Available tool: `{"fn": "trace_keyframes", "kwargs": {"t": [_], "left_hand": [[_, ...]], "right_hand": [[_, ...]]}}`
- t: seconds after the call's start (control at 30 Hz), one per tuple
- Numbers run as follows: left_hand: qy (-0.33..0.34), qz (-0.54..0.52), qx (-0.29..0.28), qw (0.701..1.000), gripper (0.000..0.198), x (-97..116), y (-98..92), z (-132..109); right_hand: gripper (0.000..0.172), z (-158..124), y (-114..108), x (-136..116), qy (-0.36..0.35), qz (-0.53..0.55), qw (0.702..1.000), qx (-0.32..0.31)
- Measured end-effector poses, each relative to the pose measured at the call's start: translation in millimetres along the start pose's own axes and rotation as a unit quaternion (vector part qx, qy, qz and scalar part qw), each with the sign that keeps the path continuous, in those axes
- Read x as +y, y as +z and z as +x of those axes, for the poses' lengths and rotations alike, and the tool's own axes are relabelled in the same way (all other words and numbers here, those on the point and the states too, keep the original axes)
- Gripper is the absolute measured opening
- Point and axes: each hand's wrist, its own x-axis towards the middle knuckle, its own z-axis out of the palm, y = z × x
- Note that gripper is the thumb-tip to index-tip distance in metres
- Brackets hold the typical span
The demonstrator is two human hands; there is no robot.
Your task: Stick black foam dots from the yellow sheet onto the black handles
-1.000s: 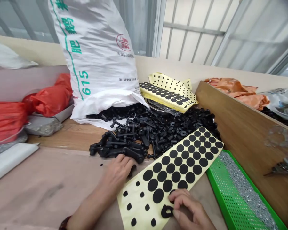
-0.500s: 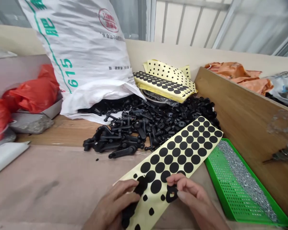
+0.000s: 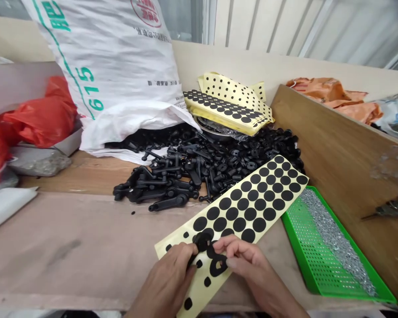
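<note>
A cream backing sheet (image 3: 239,221) with rows of round black rubber pads lies slantwise on the bench, its near end under my hands. A torn black rubber offcut (image 3: 215,265) with round holes rises from the sheet's near end. My right hand (image 3: 242,258) pinches it between thumb and fingers. My left hand (image 3: 169,282) grips its lower part, which is largely hidden under the fingers. Only scattered small black dots remain visible on the paper around my hands.
A heap of black plastic lever handles and knobs (image 3: 189,176) spills from a white woven sack (image 3: 109,66). Stacked dotted sheets (image 3: 228,106) lie behind it. A green perforated tray of small silver screws (image 3: 328,243) stands at right, beside a wooden board (image 3: 331,141).
My left hand has moved in from the bench onto the sheet's near end and now grips the black offcut alongside my right hand. The view has shifted slightly.
</note>
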Motion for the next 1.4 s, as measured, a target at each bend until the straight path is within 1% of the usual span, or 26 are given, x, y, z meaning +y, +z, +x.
{"fn": "trace_keyframes", "kwargs": {"t": [0.07,0.13,0.2,0.27,0.3,0.33,0.37,0.43,0.47,0.5,0.57,0.67,0.8,0.97,1.13,1.4], "left_hand": [[-0.019,-0.002,-0.030,0.999,0.018,2,-2.3,6],[-0.064,-0.010,-0.086,0.994,0.019,5,-8.7,14],[-0.105,-0.022,-0.127,0.986,0.027,5,-16.4,23],[-0.136,-0.049,-0.142,0.979,0.039,4,-23.1,30],[-0.152,-0.080,-0.150,0.974,0.043,3,-25.6,33],[-0.172,-0.129,-0.163,0.963,0.045,3,-27.3,36],[-0.196,-0.192,-0.183,0.944,0.046,3,-28.2,38],[-0.240,-0.321,-0.224,0.888,0.047,5,-28.1,43],[-0.254,-0.371,-0.235,0.862,0.048,7,-27.2,45],[-0.261,-0.406,-0.238,0.843,0.049,10,-26.0,47],[-0.261,-0.444,-0.232,0.825,0.051,16,-23.2,50],[-0.256,-0.467,-0.229,0.815,0.053,23,-19.6,52],[-0.255,-0.475,-0.232,0.809,0.054,27,-18.5,51],[-0.278,-0.477,-0.225,0.803,0.052,28,-21.1,52],[-0.256,-0.499,-0.228,0.796,0.054,28,-17.8,52],[-0.264,-0.507,-0.225,0.789,0.054,29,-16.3,49]], "right_hand": [[0.021,0,-1,0,-0.002,0.005,1.000,0.002],[0.020,1,0,-1,-0.002,0.011,1.000,0.008],[0.019,1,1,-1,0.001,0.017,1.000,0.012],[0.019,1,2,-2,0.003,0.024,1.000,0.019],[0.019,1,3,-3,0.003,0.027,0.999,0.024],[0.019,1,2,-4,0.004,0.028,0.999,0.029],[0.020,1,2,-4,0.003,0.028,0.999,0.036],[0.020,1,1,-6,-0.001,0.026,0.998,0.049],[0.020,1,0,-6,-0.003,0.026,0.998,0.053],[0.020,1,-1,-7,-0.006,0.027,0.998,0.056],[0.020,2,-2,-8,-0.010,0.033,0.998,0.057],[0.018,2,-4,-8,-0.014,0.049,0.997,0.055],[0.018,2,-5,-6,-0.019,0.048,0.997,0.053],[0.018,2,-5,-5,-0.018,0.051,0.997,0.053],[0.017,2,-4,-6,-0.010,0.053,0.996,0.068],[0.016,1,-3,-8,-0.003,0.041,0.996,0.075]]}}
